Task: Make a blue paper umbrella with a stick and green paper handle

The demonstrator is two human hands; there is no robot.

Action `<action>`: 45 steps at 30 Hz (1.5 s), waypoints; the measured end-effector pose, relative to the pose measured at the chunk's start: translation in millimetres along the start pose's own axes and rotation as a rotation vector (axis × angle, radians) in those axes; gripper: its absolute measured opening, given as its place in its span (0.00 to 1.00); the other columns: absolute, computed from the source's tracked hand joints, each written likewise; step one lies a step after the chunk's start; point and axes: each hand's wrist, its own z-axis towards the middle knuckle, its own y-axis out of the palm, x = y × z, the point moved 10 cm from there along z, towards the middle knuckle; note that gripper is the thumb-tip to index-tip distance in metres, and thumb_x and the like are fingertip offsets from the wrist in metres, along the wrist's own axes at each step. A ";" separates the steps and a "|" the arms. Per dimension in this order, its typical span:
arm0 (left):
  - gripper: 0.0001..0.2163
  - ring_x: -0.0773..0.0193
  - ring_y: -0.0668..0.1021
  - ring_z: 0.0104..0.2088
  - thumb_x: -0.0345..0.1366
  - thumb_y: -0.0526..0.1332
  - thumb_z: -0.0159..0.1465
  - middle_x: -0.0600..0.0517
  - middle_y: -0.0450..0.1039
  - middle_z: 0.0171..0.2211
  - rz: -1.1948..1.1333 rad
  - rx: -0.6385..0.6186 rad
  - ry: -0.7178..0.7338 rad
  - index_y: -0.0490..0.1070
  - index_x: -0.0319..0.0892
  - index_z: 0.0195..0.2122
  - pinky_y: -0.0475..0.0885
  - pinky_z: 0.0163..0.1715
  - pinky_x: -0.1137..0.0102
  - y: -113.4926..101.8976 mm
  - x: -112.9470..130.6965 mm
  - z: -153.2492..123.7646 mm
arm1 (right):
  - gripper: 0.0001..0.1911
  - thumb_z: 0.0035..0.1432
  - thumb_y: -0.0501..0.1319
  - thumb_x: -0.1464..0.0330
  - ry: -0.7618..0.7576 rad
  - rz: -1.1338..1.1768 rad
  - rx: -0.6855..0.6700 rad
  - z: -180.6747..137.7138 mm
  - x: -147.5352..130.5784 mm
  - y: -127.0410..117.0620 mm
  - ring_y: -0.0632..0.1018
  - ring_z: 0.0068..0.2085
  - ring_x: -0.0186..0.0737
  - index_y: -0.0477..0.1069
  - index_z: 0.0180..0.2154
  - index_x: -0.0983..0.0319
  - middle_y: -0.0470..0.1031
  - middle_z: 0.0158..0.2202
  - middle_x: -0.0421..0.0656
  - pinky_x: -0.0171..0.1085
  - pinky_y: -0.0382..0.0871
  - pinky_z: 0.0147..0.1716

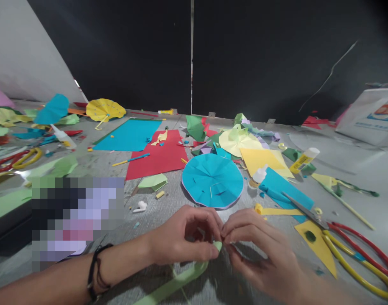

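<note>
A strip of pale green paper [177, 281] pinched between both hands, its long axis running from the fingertips down and to the left, out past the lower edge of the view. Upper end a short bent tip, just under the meeting fingers and pointing up and to the right. Left hand [181, 237] curled, thumb and forefinger closed on the strip; a black cord wristband [96, 271] around the wrist. Right hand [260, 250] curled as well, fingertips pressed to the strip's upper end and almost meeting those of the left. Both hands low over the grey surface [107, 178].

Just beyond the hands, a round cyan folded-paper disc [213, 180] with a lilac rim. To its right, a small white glue bottle [259, 176], a yellow paper sheet [263, 163], a teal paper sheet [283, 190] and, farther back, a tilted glue stick [303, 161]. Near the right hand, scissors with red and yellow handles [355, 254], blades resting across the teal paper sheet, beside a yellow paper triangle [314, 243]. Left of the disc, a red paper sheet [157, 154] beside a cyan paper sheet [127, 134]. Farther left, a yellow paper fan [105, 109] among scraps. Left of the hands, a pixelated patch [76, 216], its contents impossible to make out.
</note>
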 end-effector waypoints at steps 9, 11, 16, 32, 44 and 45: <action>0.14 0.66 0.72 0.34 0.43 0.74 0.59 0.48 0.72 0.39 -0.030 0.019 0.037 0.74 0.38 0.31 0.65 0.32 0.71 -3.5 3.0 0.3 | 0.16 0.59 0.62 0.84 -0.069 -0.038 -0.019 -1.1 -2.2 0.1 0.82 0.39 0.41 0.76 0.44 0.63 0.83 0.38 0.47 0.41 0.80 0.38; 0.14 0.66 0.72 0.34 0.42 0.74 0.59 0.48 0.72 0.39 -0.032 0.017 0.036 0.74 0.38 0.32 0.64 0.31 0.71 -3.4 3.2 0.3 | 0.15 0.59 0.62 0.84 -0.067 -0.041 -0.026 -1.6 -2.7 0.1 0.82 0.40 0.41 0.76 0.45 0.64 0.82 0.39 0.48 0.40 0.80 0.39; 0.13 0.67 0.71 0.33 0.40 0.74 0.59 0.48 0.72 0.38 -0.041 0.009 0.032 0.75 0.38 0.32 0.63 0.30 0.71 -3.9 1.8 0.9 | 0.13 0.61 0.60 0.83 -0.005 -0.037 -0.059 -4.8 1.8 2.5 0.81 0.40 0.41 0.76 0.44 0.65 0.81 0.40 0.47 0.40 0.79 0.39; 0.06 0.67 0.72 0.32 0.33 0.70 0.61 0.48 0.72 0.40 0.078 0.061 0.090 0.75 0.37 0.35 0.64 0.30 0.72 -9.8 19.0 -3.1 | 0.09 0.60 0.70 0.76 0.238 0.140 0.017 -9.0 31.8 0.9 0.80 0.36 0.36 0.73 0.36 0.59 0.79 0.35 0.39 0.34 0.74 0.36; 0.03 0.71 0.72 0.28 0.30 0.70 0.60 0.44 0.77 0.45 0.146 0.049 0.108 0.77 0.37 0.35 0.63 0.25 0.75 -7.3 21.9 -2.7 | 0.11 0.62 0.69 0.71 0.506 0.293 0.019 -19.6 59.5 7.9 0.77 0.36 0.38 0.67 0.32 0.57 0.75 0.34 0.38 0.38 0.70 0.38; 0.04 0.72 0.71 0.27 0.29 0.70 0.59 0.45 0.77 0.44 0.171 0.053 0.115 0.78 0.37 0.35 0.63 0.25 0.75 -7.4 22.5 -3.1 | 0.11 0.62 0.69 0.71 0.505 0.296 0.021 -19.1 59.3 7.8 0.76 0.36 0.38 0.67 0.32 0.57 0.75 0.33 0.38 0.38 0.70 0.37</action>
